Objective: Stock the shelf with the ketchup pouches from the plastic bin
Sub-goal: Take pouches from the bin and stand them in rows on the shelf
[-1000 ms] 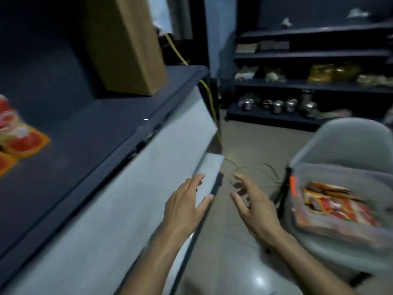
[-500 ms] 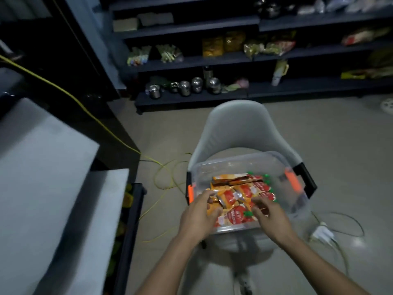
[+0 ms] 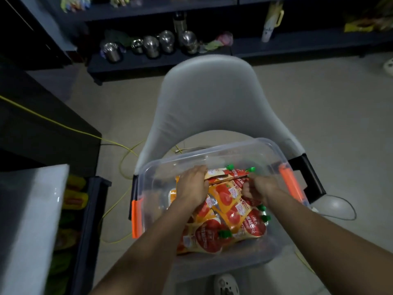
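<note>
Head cam looking down: pale grey moulded plastic chair (image 3: 204, 99) carries the clear plastic bin with orange latches (image 3: 274, 154), and the red-and-orange ketchup pouches with green caps (image 3: 231, 216) are piled inside it. Left hand (image 3: 192, 186) and right hand (image 3: 258, 189) are both in there, fingers curled round pouches.

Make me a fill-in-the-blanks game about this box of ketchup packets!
The clear plastic bin rests on a pale ____.
The ketchup pouches have small ____ caps.
The bin's side latch is bright ____.
The left hand and right hand both reach into the ____.

Missing words: chair; green; orange; bin.
</note>
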